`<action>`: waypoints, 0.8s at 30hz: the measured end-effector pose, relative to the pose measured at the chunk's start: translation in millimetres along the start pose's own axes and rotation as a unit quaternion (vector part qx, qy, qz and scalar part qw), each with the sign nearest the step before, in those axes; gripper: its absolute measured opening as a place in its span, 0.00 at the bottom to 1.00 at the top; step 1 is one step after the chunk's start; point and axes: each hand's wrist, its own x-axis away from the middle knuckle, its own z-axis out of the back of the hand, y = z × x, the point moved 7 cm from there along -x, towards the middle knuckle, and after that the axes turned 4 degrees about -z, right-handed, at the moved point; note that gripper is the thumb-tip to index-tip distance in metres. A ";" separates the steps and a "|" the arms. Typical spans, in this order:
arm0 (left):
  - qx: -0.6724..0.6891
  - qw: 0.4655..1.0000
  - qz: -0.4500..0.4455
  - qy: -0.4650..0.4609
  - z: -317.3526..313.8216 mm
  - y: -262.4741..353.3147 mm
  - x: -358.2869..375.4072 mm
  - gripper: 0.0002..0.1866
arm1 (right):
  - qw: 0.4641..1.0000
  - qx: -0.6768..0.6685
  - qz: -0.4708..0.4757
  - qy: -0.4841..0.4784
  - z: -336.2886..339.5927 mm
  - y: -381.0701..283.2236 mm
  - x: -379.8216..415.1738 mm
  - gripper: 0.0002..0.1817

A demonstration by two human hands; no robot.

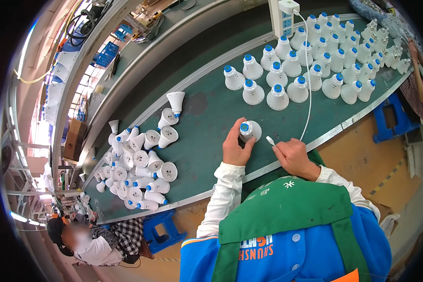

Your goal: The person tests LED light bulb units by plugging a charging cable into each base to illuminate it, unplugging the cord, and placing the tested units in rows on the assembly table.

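Note:
My left hand (pixel 237 146) is wrapped round a white bulb housing with a blue cap (pixel 253 131), which stands on the green bench with its cap upward. Between thumb and fingers my right hand (pixel 294 155) pinches a white cable plug (pixel 270 140). The plug's tip points at the housing, with a small gap between them. From the plug a white cable (pixel 309 94) runs up to a power strip (pixel 283 21). Beyond my hands, several upright bulb housings (pixel 277 97) with blue caps stand in rows.
A heap of bulb housings (pixel 141 159) lies on its side along the bench (pixel 207 155) to the left. One person (pixel 98 249) sits at lower left; another person's arm (pixel 416 70) reaches in at right. Blue stools (pixel 162 230) stand beside the metal bench edge.

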 end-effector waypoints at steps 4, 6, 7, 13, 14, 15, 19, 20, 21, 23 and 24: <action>-0.022 1.000 -0.002 0.010 -0.4 -0.4 0.2 0.31 | 1.000 0.014 0.021 0.014 0.6 4.5 3.5 0.12; -0.021 1.000 0.000 0.014 -0.6 -0.1 0.3 0.30 | 0.999 0.017 0.031 0.017 -1.3 5.6 4.7 0.12; -0.017 1.000 0.004 0.018 -0.8 -0.6 0.4 0.29 | 0.999 0.017 0.032 0.018 -2.7 6.2 4.8 0.12; -0.024 1.000 0.001 0.017 0.2 1.9 -2.8 0.28 | 0.999 0.019 0.044 0.024 -1.3 5.6 4.1 0.11; -0.022 1.000 0.009 0.015 0.4 1.4 -2.9 0.28 | 0.999 0.019 0.044 0.024 -1.7 5.6 4.2 0.11; -0.029 0.999 0.013 0.012 0.7 2.9 -2.8 0.27 | 0.999 0.017 0.043 0.022 -2.2 5.9 4.7 0.11; -0.038 0.999 0.013 0.006 0.1 2.6 -2.9 0.25 | 0.999 0.012 0.045 0.027 -1.2 5.6 4.2 0.11; -0.035 0.999 0.010 0.007 -0.2 1.5 -2.6 0.25 | 0.998 0.011 0.046 0.030 -0.5 5.1 4.0 0.11; -0.036 0.999 0.010 0.004 -0.1 1.8 -2.9 0.26 | 0.998 0.011 0.047 0.031 -0.1 4.8 3.9 0.11; -0.041 0.999 0.012 -0.003 0.9 2.2 -3.1 0.26 | 0.998 0.012 0.050 0.032 0.2 4.2 3.8 0.11; -0.043 0.999 0.012 -0.002 0.7 2.1 -2.5 0.26 | 0.998 0.011 0.050 0.032 0.5 3.8 3.8 0.11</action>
